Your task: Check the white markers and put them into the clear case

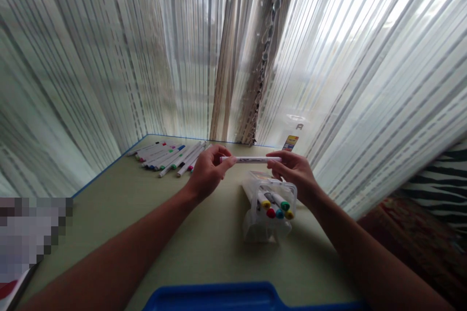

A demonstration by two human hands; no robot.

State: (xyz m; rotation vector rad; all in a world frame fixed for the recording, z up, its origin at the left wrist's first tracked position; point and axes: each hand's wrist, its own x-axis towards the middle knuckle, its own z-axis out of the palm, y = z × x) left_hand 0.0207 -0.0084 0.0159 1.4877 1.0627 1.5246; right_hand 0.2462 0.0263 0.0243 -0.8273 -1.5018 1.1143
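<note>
A white marker (251,159) with dark print lies level between my two hands above the table. My left hand (208,170) pinches its left end, while the fingers of my right hand (292,170) close on its right end. Below my right hand, a clear plastic case (251,226) lies with its open end toward me. Several markers (279,204) rest inside it, their yellow, red, blue and green ends showing. Left of my left hand, a spread of white markers (164,157) with coloured ends covers the table's far left part.
The pale green table (146,228) has a blue edge along its far side. A blue tray (219,296) sits at the near edge. Sheer striped curtains (182,58) hang behind. A small yellow-and-blue package (291,142) stands at the back, right of centre.
</note>
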